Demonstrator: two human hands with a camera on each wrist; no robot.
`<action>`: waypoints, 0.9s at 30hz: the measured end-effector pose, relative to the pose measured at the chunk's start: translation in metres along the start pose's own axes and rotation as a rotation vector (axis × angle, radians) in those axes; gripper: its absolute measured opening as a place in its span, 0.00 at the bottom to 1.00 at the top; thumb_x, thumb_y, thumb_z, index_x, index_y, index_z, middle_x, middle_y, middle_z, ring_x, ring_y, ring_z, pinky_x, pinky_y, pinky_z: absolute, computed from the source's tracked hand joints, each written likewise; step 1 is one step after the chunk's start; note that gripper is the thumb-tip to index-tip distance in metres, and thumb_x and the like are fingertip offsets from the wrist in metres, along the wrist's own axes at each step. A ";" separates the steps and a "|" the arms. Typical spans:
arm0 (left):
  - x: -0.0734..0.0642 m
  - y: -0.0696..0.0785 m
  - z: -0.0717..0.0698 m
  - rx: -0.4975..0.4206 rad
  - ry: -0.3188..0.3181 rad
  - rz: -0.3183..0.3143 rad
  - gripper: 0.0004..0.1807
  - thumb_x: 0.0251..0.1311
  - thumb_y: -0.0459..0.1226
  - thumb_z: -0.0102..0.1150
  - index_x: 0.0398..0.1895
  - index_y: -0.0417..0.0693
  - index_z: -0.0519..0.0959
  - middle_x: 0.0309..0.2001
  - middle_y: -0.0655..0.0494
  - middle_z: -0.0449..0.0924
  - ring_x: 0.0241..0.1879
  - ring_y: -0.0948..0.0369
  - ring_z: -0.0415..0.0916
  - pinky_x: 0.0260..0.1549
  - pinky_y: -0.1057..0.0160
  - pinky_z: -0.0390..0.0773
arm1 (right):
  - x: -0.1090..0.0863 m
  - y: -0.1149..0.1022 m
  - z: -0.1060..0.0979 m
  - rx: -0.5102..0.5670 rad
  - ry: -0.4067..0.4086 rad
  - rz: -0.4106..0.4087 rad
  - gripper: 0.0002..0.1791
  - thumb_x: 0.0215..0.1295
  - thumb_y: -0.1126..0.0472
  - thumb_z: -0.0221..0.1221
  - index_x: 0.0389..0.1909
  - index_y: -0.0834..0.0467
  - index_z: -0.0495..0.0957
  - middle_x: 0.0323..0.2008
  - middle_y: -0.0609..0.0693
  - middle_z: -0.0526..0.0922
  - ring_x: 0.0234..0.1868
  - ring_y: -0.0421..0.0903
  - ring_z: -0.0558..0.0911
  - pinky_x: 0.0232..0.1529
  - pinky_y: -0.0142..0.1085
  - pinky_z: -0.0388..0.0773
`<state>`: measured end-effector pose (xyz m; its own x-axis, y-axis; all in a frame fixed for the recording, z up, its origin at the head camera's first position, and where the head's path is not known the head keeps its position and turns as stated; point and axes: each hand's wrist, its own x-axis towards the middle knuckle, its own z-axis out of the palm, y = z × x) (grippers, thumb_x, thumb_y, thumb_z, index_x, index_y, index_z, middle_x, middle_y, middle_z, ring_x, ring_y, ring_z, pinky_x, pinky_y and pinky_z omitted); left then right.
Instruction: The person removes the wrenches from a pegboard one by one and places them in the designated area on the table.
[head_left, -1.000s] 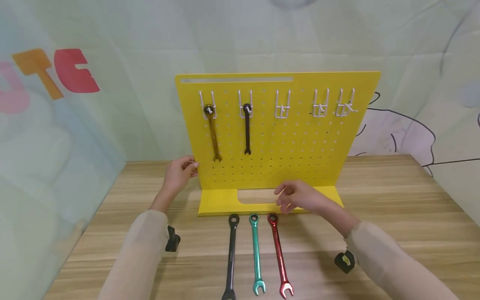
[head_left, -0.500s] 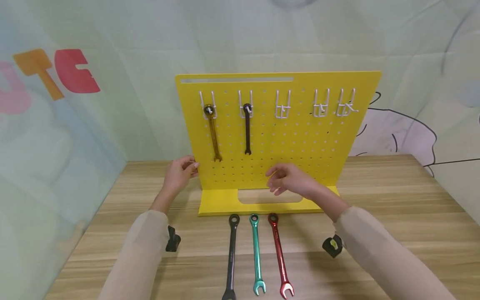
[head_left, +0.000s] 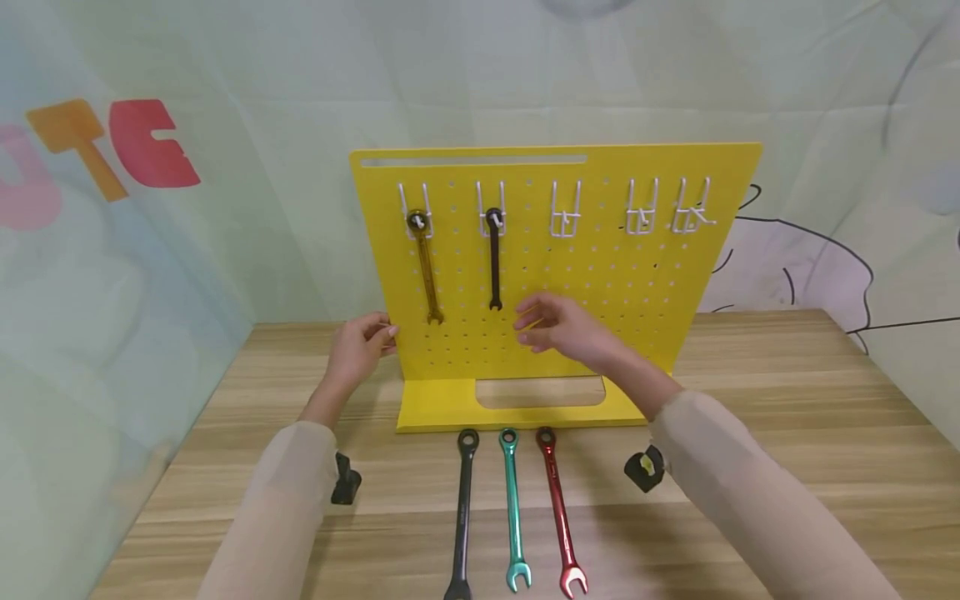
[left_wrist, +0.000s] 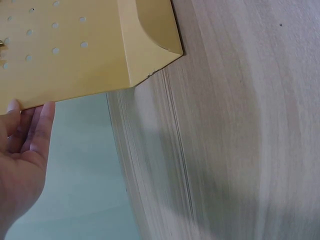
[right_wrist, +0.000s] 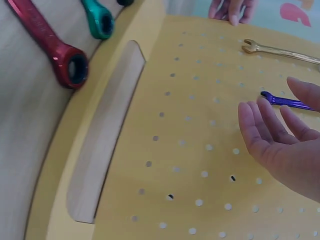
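Note:
My left hand (head_left: pixel 355 348) grips the left edge of a yellow pegboard (head_left: pixel 600 292), its thumb and fingers at that edge in the left wrist view. My right hand (head_left: pixel 572 333) is in front of the board's lower middle, fingers spread and holding nothing. Just beyond its fingertips hangs a small combination wrench (head_left: pixel 495 265), dark in the head view and purple in the right wrist view. Left of that, a gold combination wrench (head_left: pixel 427 271) hangs by its ring end. Three ratcheting wrenches lie before the board: black (head_left: pixel 463 512), green (head_left: pixel 513 504) and red (head_left: pixel 559 508).
Three white wire hooks, the left one (head_left: pixel 565 215) among them, carry nothing on the board's upper right. The board's base (head_left: pixel 438 402) has a cut-out slot and stands on a wood-grain table (head_left: pixel 787 400). A printed cloth (head_left: pixel 300 100) hangs behind.
My right hand has moved up and left from the base slot, closer to the hanging small wrench. The left hand, the board and the wrenches have stayed in place.

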<state>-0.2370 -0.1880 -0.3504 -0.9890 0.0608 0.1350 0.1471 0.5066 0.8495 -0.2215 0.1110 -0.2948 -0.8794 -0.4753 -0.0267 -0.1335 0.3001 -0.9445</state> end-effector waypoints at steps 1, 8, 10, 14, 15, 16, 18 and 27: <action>0.000 0.000 0.000 -0.002 -0.001 -0.003 0.14 0.65 0.31 0.47 0.48 0.28 0.72 0.44 0.32 0.75 0.42 0.45 0.76 0.36 0.68 0.82 | 0.001 -0.001 -0.001 0.003 0.008 -0.006 0.21 0.63 0.70 0.54 0.56 0.69 0.64 0.51 0.66 0.71 0.48 0.57 0.74 0.50 0.48 0.76; 0.000 0.000 0.000 -0.004 -0.003 -0.013 0.14 0.66 0.31 0.46 0.48 0.28 0.72 0.44 0.32 0.75 0.42 0.45 0.75 0.36 0.70 0.81 | 0.006 -0.012 -0.003 -0.009 0.050 -0.012 0.22 0.62 0.69 0.55 0.57 0.64 0.64 0.52 0.60 0.71 0.48 0.53 0.74 0.52 0.46 0.75; 0.000 0.000 0.000 -0.003 -0.001 -0.011 0.13 0.66 0.31 0.46 0.47 0.29 0.72 0.44 0.33 0.75 0.42 0.45 0.76 0.36 0.70 0.81 | 0.007 -0.015 -0.003 -0.003 0.059 -0.015 0.22 0.62 0.68 0.56 0.57 0.63 0.64 0.52 0.59 0.71 0.49 0.52 0.74 0.52 0.44 0.75; 0.001 -0.002 0.001 0.000 0.005 -0.003 0.13 0.65 0.31 0.47 0.46 0.29 0.73 0.43 0.33 0.75 0.41 0.45 0.76 0.35 0.69 0.81 | 0.011 -0.019 -0.004 0.017 0.072 -0.030 0.24 0.61 0.67 0.56 0.58 0.61 0.64 0.53 0.57 0.71 0.51 0.51 0.72 0.52 0.42 0.75; 0.001 -0.002 0.001 0.001 0.005 -0.002 0.12 0.65 0.31 0.47 0.46 0.29 0.73 0.43 0.33 0.75 0.41 0.45 0.76 0.35 0.69 0.82 | 0.012 -0.021 -0.003 0.023 0.076 -0.037 0.24 0.61 0.68 0.57 0.59 0.61 0.63 0.53 0.56 0.70 0.52 0.51 0.72 0.52 0.41 0.75; 0.001 -0.002 0.001 0.001 0.005 -0.001 0.12 0.65 0.31 0.47 0.46 0.29 0.73 0.43 0.33 0.76 0.41 0.45 0.76 0.35 0.69 0.82 | 0.013 -0.022 -0.003 0.029 0.080 -0.044 0.25 0.61 0.68 0.57 0.59 0.61 0.63 0.53 0.56 0.70 0.52 0.51 0.71 0.52 0.40 0.75; 0.001 -0.002 0.001 0.004 0.004 -0.001 0.12 0.65 0.31 0.47 0.46 0.29 0.73 0.43 0.33 0.75 0.41 0.45 0.76 0.36 0.69 0.82 | 0.014 -0.025 -0.003 0.036 0.089 -0.057 0.26 0.61 0.68 0.57 0.60 0.60 0.63 0.53 0.56 0.70 0.53 0.51 0.71 0.52 0.40 0.75; 0.000 -0.001 0.001 -0.001 0.016 0.022 0.10 0.65 0.31 0.48 0.43 0.29 0.73 0.41 0.34 0.76 0.39 0.45 0.76 0.36 0.62 0.82 | 0.017 -0.037 -0.001 0.061 0.125 -0.059 0.31 0.58 0.66 0.60 0.62 0.56 0.61 0.54 0.53 0.70 0.53 0.49 0.71 0.53 0.40 0.74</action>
<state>-0.2373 -0.1878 -0.3521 -0.9852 0.0584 0.1614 0.1686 0.5048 0.8466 -0.2322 0.0929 -0.2597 -0.9215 -0.3826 0.0668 -0.1620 0.2224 -0.9614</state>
